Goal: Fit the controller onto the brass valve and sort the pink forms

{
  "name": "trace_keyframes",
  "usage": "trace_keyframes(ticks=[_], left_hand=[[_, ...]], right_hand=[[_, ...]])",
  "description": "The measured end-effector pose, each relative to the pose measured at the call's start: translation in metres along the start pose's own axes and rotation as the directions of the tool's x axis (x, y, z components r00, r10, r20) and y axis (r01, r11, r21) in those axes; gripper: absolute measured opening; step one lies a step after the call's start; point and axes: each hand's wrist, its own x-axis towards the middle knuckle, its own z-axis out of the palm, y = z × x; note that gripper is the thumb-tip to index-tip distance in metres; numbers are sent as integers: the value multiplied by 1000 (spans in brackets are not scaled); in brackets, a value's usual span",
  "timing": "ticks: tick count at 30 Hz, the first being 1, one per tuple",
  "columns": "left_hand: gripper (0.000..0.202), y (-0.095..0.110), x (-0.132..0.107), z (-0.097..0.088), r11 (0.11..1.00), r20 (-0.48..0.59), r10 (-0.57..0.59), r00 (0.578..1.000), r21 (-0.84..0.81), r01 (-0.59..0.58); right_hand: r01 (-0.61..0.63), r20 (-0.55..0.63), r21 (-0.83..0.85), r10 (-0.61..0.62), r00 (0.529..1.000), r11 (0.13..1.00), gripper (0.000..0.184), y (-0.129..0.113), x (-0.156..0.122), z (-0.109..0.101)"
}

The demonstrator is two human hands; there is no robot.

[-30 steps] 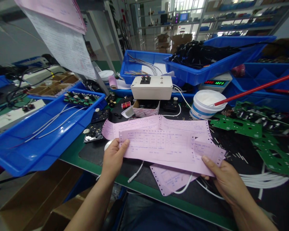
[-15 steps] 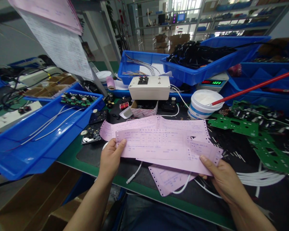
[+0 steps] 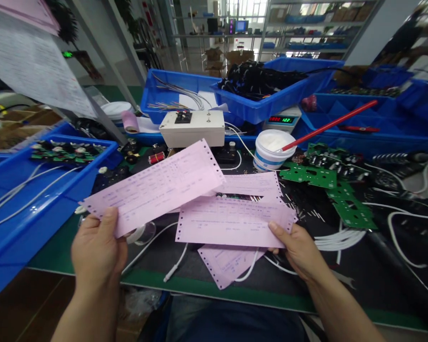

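Observation:
Between thumb and fingers, my left hand (image 3: 98, 251) pinches the lower left corner of a pink printed form (image 3: 157, 190), which is tilted up to the right and has punched edges. My right hand (image 3: 301, 251) grips the right end of a second pink slip (image 3: 231, 222), held nearly level. Behind these two, another pink sheet (image 3: 251, 183) shows in part. Under the right-hand slip, one more pink sheet (image 3: 228, 263) lies slanted on the black mat (image 3: 146, 266). The print is too small to read.
A beige switch box (image 3: 194, 130) stands at the back, beside a white tub (image 3: 267, 154) with a red-handled tool (image 3: 331, 126). Green circuit boards (image 3: 351, 204) and coiled white cable (image 3: 338, 241) lie right. Blue bins (image 3: 46, 199) flank the bench.
My left hand has moved left and lifted its pink form away from the slip in my right hand. The sheets were overlapping before. The camera view has shifted to the right.

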Motion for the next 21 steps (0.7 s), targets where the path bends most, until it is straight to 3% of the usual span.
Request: trace_keyframes(ticks=[7,21], left_hand=[[17,2,0,-3,1000,-78,7,997,15,-6],[18,-2,1,-4,998,-51,-56,997,-27,55]], right_hand=[[20,2,-7,-20,1000,1000,31,3,2,-1],[16,-7,-16,-16,1000,1000,32,4,2,-3]])
